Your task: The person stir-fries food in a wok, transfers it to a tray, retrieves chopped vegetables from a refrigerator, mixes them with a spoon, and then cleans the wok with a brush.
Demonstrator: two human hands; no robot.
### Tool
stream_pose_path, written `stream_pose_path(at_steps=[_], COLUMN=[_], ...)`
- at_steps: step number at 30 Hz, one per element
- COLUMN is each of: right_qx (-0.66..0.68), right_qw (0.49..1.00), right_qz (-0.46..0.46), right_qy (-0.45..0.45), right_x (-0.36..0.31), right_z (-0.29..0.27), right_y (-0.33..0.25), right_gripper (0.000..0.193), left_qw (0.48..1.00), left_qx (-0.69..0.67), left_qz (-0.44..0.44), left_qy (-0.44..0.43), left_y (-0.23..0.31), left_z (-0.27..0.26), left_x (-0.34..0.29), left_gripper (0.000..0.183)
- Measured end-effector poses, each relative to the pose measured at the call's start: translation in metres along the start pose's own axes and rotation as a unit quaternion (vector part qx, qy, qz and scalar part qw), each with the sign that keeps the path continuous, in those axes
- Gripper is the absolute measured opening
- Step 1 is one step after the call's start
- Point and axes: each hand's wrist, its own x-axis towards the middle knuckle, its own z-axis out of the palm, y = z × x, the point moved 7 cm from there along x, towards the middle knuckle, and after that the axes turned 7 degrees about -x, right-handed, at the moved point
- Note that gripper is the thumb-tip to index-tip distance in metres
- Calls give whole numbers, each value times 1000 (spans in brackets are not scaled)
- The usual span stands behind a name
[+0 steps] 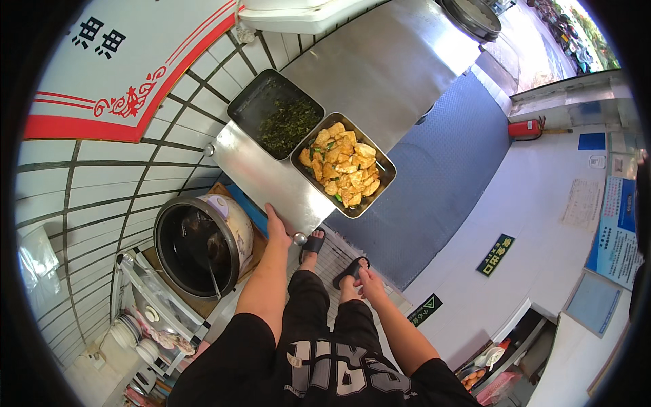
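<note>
My left hand (275, 227) is at the near left edge of a stainless steel table (271, 182), fingers stretched out and apparently touching the edge. Nothing shows in it. My right hand (370, 283) hangs in front of my right leg, its fingers curled together; whether anything is inside them is hidden. On the table, a square metal tray (391, 178) full of golden fried pieces, probably tofu, with green bits, sits at the near right corner. Beside it, farther left, a second metal tray (247, 102) holds dark chopped greens.
Left of my arm stands a large round cooker (241, 234) with dark contents and a ladle (215, 279). Below it, a rack holds stacked bowls (125, 332). A round metal container (475, 20) sits at the table's far end. A fire extinguisher (524, 129) hangs by the right wall.
</note>
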Motion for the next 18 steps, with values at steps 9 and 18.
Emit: stream_pose_path(at_steps=[9,18], right_qx=[12,26], right_qw=[998,999], right_qz=[-15,12], right_qy=[53,41], right_x=[-6,-10], right_z=[-74,-71], right_y=[26,27], right_gripper=[48,50], left_qw=[1000,1000], left_qx=[5,9], left_qz=[-1,-7], left_qy=[14,11], left_y=[-9,-14], left_z=[5,12], left_x=[-12,-21], left_gripper=[83,86])
